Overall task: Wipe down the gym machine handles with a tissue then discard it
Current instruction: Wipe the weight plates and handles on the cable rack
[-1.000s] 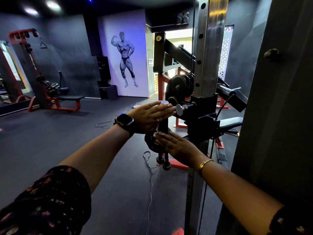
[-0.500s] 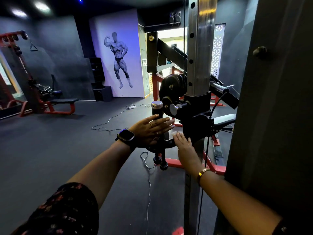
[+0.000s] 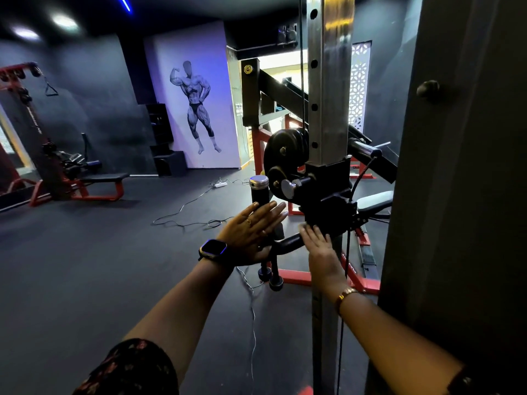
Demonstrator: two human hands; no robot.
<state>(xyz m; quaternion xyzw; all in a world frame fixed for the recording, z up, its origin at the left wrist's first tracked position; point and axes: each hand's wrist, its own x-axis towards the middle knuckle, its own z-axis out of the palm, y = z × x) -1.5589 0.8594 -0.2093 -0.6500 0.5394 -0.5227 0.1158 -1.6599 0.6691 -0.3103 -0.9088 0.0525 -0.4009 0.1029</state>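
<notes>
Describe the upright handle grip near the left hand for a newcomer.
Find the tall square steel post with round holes, right of centre. A black pulley disc sits at its left; just left of that stands a short black cylindrical grip, above the left hand. Its shiny chrome top cap sets it apart from the dark-ended bars below.

One wide-angle view is taken from head height, aimed forward and slightly downward, close before the perforated grey steel upright (image 3: 328, 95).
</notes>
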